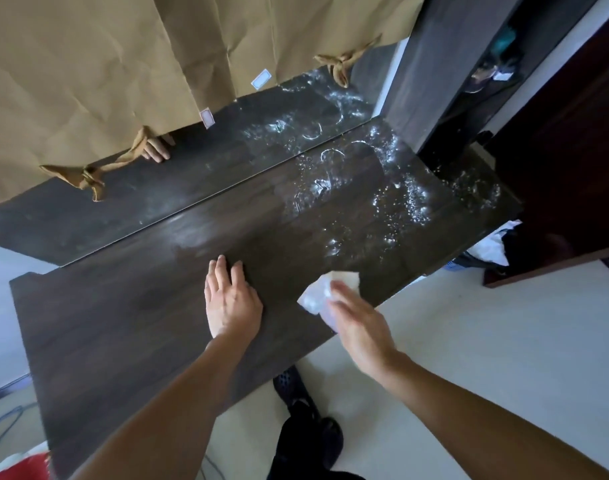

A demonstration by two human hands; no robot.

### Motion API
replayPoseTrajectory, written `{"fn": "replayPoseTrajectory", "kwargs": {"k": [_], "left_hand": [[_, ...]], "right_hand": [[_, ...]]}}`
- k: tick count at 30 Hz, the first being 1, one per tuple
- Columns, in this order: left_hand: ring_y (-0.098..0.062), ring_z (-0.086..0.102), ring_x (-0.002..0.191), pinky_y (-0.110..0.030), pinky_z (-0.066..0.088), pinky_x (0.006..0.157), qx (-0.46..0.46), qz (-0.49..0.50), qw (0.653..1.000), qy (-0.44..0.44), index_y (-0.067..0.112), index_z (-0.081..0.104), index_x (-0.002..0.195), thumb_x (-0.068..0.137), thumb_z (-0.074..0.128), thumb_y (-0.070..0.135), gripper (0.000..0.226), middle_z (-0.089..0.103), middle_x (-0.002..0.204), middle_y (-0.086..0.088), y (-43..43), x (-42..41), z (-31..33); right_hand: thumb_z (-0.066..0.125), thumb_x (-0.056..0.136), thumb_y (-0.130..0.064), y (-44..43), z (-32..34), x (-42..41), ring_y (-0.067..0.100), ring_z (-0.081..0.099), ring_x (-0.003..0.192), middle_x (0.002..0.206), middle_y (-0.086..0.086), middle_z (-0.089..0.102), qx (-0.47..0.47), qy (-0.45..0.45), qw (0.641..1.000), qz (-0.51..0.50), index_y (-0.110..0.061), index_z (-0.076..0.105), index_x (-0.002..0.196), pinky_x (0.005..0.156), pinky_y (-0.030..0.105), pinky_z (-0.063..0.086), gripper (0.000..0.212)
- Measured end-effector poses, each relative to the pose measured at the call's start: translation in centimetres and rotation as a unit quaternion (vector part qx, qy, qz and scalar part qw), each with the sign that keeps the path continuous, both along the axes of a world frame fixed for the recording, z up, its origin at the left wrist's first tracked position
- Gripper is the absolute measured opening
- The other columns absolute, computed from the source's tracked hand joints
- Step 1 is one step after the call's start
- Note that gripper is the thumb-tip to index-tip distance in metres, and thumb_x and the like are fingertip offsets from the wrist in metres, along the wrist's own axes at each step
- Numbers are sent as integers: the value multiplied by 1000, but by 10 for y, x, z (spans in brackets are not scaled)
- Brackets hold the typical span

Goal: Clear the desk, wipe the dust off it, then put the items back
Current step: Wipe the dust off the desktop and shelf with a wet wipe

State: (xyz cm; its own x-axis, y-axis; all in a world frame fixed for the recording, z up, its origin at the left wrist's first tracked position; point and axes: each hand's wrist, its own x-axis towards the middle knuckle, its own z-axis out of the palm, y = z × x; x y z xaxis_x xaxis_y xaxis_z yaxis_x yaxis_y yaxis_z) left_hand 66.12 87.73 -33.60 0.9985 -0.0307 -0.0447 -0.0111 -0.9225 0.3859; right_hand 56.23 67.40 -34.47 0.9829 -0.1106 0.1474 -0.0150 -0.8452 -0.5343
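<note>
The left hand point(231, 299) lies flat and open on the dark desk point(123, 323) at frame centre. Just right of it, the blurred right hand point(356, 323) grips a white cloth point(322, 291) near the desk's front edge. White dust point(393, 202) covers the desk's upper right.

The right hand point(356, 323) is blurred and hides part of the white cloth point(325, 289); brown paper point(105, 64) covers most of the mirror point(199, 168).

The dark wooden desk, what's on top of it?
White dust, the flat left hand, and a white cloth under the right hand. Part of the cloth is hidden.
</note>
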Motion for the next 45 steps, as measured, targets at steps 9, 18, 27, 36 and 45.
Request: {"fn": "replayPoseTrajectory", "kwargs": {"k": [9,18,27,36,45], "left_hand": [[-38,20,142,-47,14,118,19,26,999,-18,0,44,135,90,43,10,46,30,150,-24,-14,38,-16],[-36,20,142,-44,12,117,42,23,999,-3,2,43,136,89,32,18,51,30,150,-22,-13,38,-16],[-38,25,140,-45,15,116,52,22,998,-14,0,46,133,88,26,20,52,34,147,-24,-13,38,-12],[-40,28,139,-46,19,115,55,24,998,-24,-1,48,131,89,30,17,49,36,146,-25,-14,38,-12],[-38,27,140,-45,20,114,54,32,998,-16,1,49,131,90,29,19,49,35,147,-23,-15,38,-10]], "right_hand": [[62,62,18,-33,5,67,28,57,118,130,17,57,-111,35,990,-83,-2,61,119,89,33,51,61],[59,63,16,-80,-2,104,30,49,125,139,18,48,-131,70,987,-61,-2,50,129,93,34,50,69],[43,74,13,-32,2,91,23,36,136,146,10,40,-94,51,982,158,-8,47,135,109,29,34,65],[28,74,5,2,-3,134,35,38,133,142,19,44,-137,88,980,113,2,49,131,105,46,40,60],[43,79,14,-48,3,238,40,25,139,147,27,31,-102,118,986,-51,7,37,136,114,47,24,58]]}}
